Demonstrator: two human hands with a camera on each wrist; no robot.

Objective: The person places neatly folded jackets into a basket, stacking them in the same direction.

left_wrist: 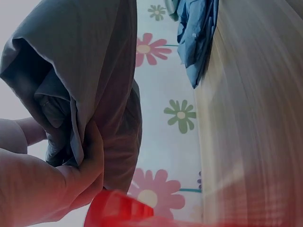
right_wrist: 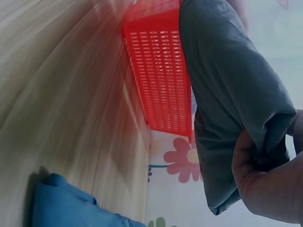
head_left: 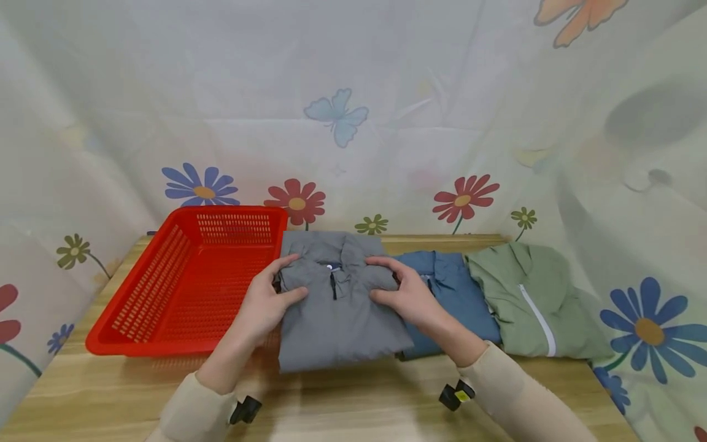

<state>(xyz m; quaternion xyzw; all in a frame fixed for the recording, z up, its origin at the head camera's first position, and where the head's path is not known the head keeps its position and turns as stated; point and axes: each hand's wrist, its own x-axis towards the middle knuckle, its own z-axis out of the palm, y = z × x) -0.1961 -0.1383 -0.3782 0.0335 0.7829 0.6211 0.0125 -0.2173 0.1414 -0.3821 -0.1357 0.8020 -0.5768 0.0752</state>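
Note:
A folded grey jacket (head_left: 342,325) with a dark zip pull at its collar is held up off the table between both hands. My left hand (head_left: 270,298) grips its left edge, thumb on top and fingers tucked beneath, as the left wrist view shows. On the opposite edge my right hand (head_left: 411,298) grips in the same way; in the right wrist view its fingers (right_wrist: 244,161) curl under the cloth. To the left stands a red plastic basket (head_left: 188,351), with no garment visible inside. The jacket's far side lies close to the basket's right rim.
A folded blue jacket (head_left: 464,294) lies on the wooden table (head_left: 353,405) right of the grey one, partly covered by it in the head view. Beside it lies a folded green jacket (head_left: 519,307) with a white zip. A flower-printed curtain (head_left: 386,166) hangs behind the table.

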